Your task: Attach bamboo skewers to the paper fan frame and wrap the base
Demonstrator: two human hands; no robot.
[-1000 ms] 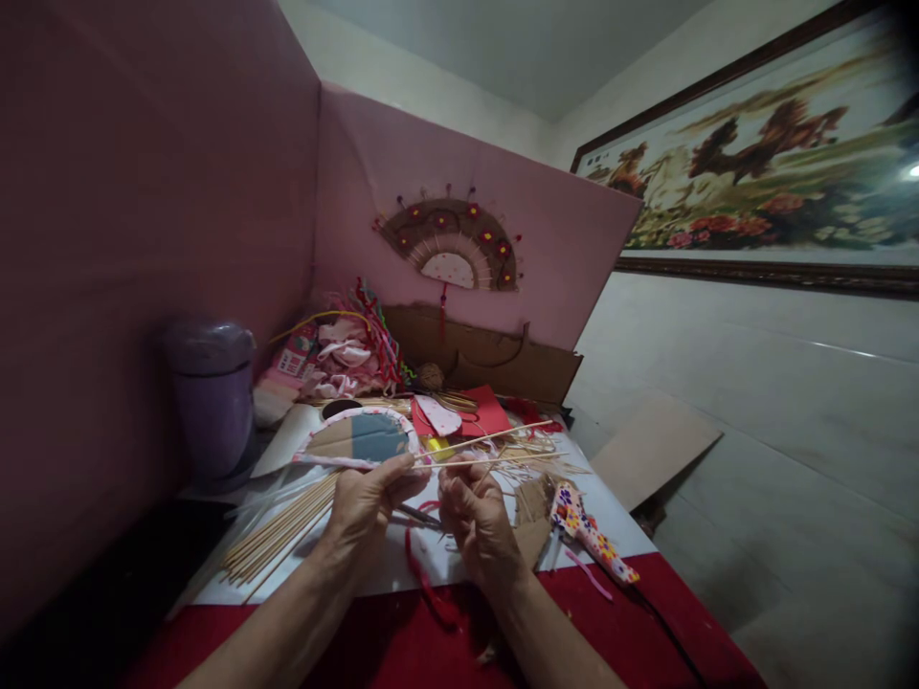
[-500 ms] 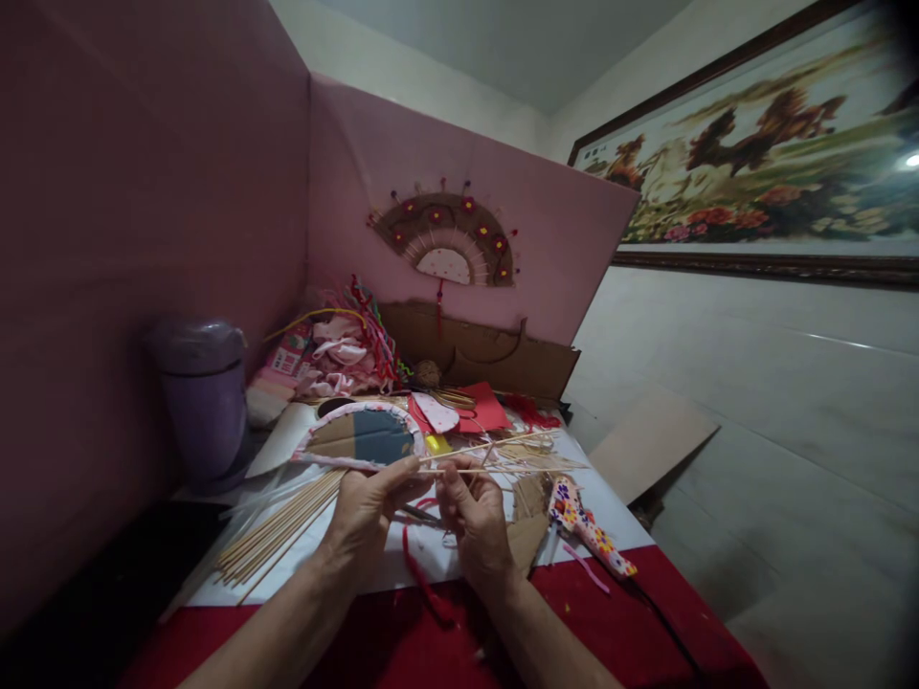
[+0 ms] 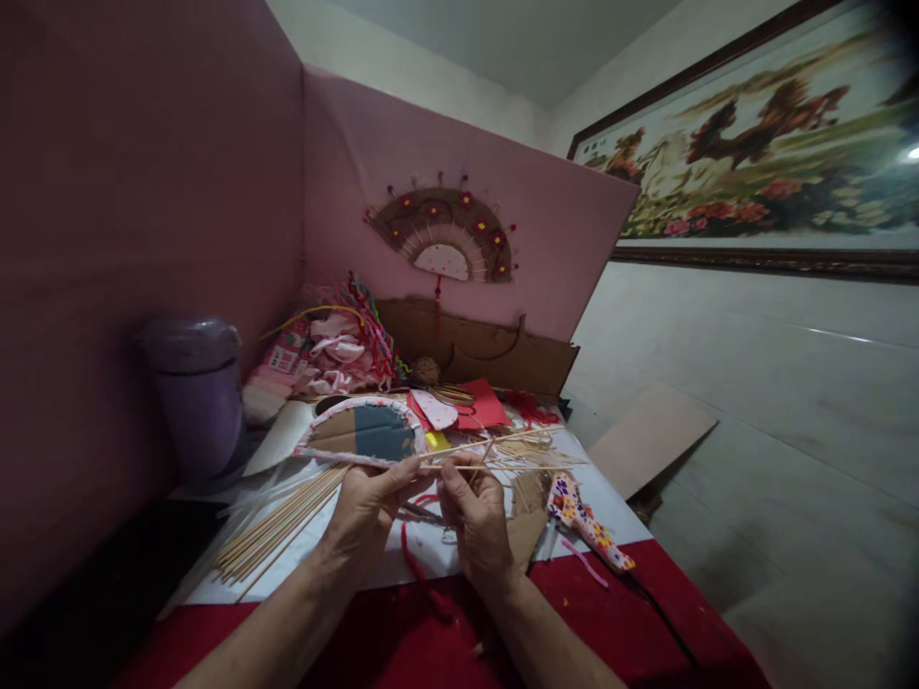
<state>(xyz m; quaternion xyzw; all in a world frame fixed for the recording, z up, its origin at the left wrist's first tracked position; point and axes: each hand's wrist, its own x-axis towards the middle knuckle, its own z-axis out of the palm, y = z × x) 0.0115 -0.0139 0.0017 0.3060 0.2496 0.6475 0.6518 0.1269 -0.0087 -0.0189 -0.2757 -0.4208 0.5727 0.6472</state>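
at the near edge of the pink-rimmed panel, the left hand pinches two thin sticks, though i can't quite tell whether it grips the panel too. right of the panel, the right hand has fingertips closed at the lower stick, just swung nearly level, so its angle seems under adjustment.

left hand hiding ends of sticks, framed painting cropped right

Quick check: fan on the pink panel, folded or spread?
Spread: the fan forms a wide arc on the pink panel, with pale lines radiating from its dotted base.
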